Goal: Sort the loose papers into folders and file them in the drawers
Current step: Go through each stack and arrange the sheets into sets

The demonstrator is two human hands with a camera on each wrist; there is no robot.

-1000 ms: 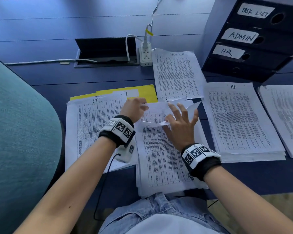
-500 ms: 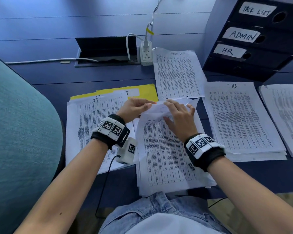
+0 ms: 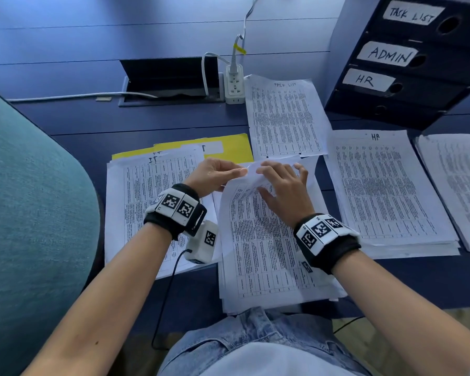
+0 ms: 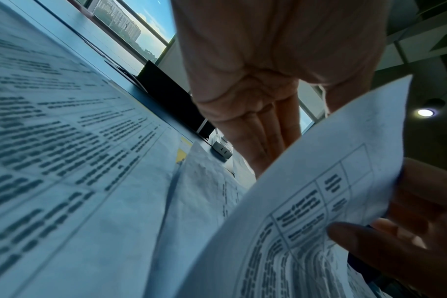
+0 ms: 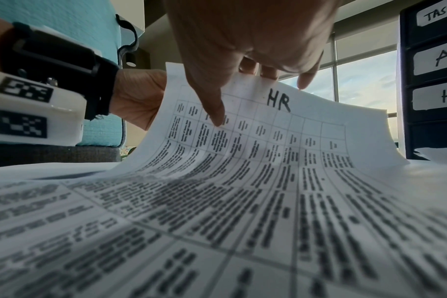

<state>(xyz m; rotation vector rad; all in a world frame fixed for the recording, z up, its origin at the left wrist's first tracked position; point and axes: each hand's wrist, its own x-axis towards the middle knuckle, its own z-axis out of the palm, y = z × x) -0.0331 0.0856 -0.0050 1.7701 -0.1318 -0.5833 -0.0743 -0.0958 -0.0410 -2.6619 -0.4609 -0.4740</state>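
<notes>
- The top sheet (image 3: 258,234) of the middle pile (image 3: 280,297) is lifted at its far edge and curled upward; "HR" is written at its head, as the right wrist view shows.
- The far left corner of that sheet is pinched by the left hand (image 3: 215,173), its fingers (image 4: 265,129) held straight and close together behind the paper.
- The far edge is held by the right hand (image 3: 285,191): the thumb is pressed on the printed face and the fingers (image 5: 304,79) are curled over the top edge.
- The pile lies on the blue surface (image 3: 147,118), straight in front of the person.
- A pile marked "IT" (image 3: 136,202) lies to the left, over a yellow folder (image 3: 236,147).
- A "TASK LIST" pile (image 3: 285,118) lies beyond, and an "HR" pile (image 3: 385,191) to the right, with another pile (image 3: 456,185) further right.
- A dark drawer unit (image 3: 418,63) labelled TASK LIST, ADMIN and HR stands at the far right, its drawers closed.
</notes>
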